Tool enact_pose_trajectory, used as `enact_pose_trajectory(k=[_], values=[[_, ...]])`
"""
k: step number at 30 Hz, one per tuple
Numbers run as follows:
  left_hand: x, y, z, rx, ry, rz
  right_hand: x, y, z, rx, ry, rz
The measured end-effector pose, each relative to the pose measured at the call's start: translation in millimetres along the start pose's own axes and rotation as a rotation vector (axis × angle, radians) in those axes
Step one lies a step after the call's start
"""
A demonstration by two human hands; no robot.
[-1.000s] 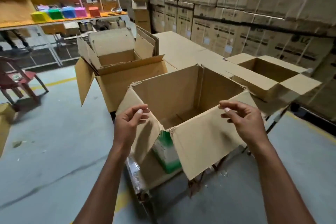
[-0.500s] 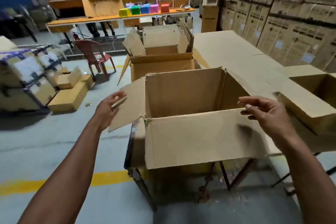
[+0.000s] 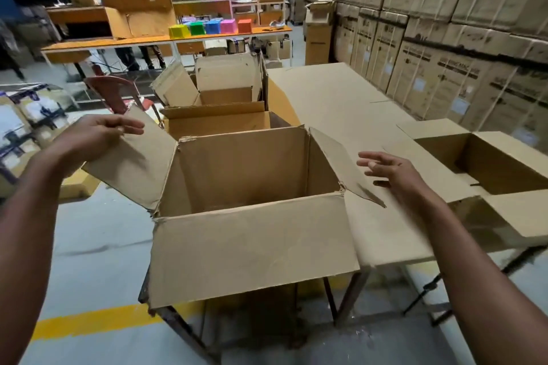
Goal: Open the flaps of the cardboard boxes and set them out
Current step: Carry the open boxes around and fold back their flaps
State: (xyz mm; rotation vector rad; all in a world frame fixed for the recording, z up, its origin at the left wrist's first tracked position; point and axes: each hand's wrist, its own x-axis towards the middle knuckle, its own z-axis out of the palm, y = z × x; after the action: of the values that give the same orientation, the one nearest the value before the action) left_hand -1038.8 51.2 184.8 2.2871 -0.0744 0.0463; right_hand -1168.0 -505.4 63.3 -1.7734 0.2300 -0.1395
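An open cardboard box [image 3: 252, 240] stands on a metal-legged stand in front of me, its front flap folded down toward me. My left hand [image 3: 98, 133] rests with straight fingers on the top edge of the box's left flap [image 3: 133, 163], which is spread outward. My right hand [image 3: 394, 172] hovers with spread fingers just beyond the right flap [image 3: 341, 166] and holds nothing. That flap leans outward. The inside of the box looks empty. A second opened box [image 3: 219, 118] stands right behind it, and a third [image 3: 489, 163] sits on the table at my right.
A long table covered with cardboard sheet [image 3: 335, 98] runs along the right, beside a wall of stacked cartons [image 3: 444, 38]. A red chair [image 3: 115, 92] stands at the left behind the flap. Wrapped parcels [image 3: 23, 118] lie far left. An orange bench [image 3: 166, 38] with coloured cubes crosses the back.
My left hand has pushed the left flap further outward and its fingers have straightened. My right hand has let go of the box's edge and moved right. The right flap now leans out.
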Motion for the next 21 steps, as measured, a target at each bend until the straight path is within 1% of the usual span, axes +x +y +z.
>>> enact_pose_trajectory(k=[4, 7, 12, 14, 16, 21], values=[[2.2, 35.2, 12.3, 0.050, -0.072, 0.029, 19.4, 16.5, -11.8, -0.048, -0.095, 0.088], [-0.6, 52.5, 26.4, 0.074, -0.063, 0.035, 31.7, 32.3, -17.6, 0.037, -0.115, 0.126], [-4.2, 60.0, 38.0, 0.168, 0.017, -0.022, 55.1, 48.8, -25.8, 0.252, -0.218, 0.165], [-5.9, 60.9, 39.1, 0.183, 0.041, -0.045, 60.9, 46.2, -25.6, 0.287, -0.229, 0.151], [-9.0, 61.2, 38.2, 0.194, 0.052, -0.077, 65.6, 40.4, -27.9, 0.266, -0.230, 0.123], [-21.2, 52.1, 35.1, 0.244, 0.077, -0.084, 77.5, 7.8, -38.9, 0.190, -0.217, -0.015]])
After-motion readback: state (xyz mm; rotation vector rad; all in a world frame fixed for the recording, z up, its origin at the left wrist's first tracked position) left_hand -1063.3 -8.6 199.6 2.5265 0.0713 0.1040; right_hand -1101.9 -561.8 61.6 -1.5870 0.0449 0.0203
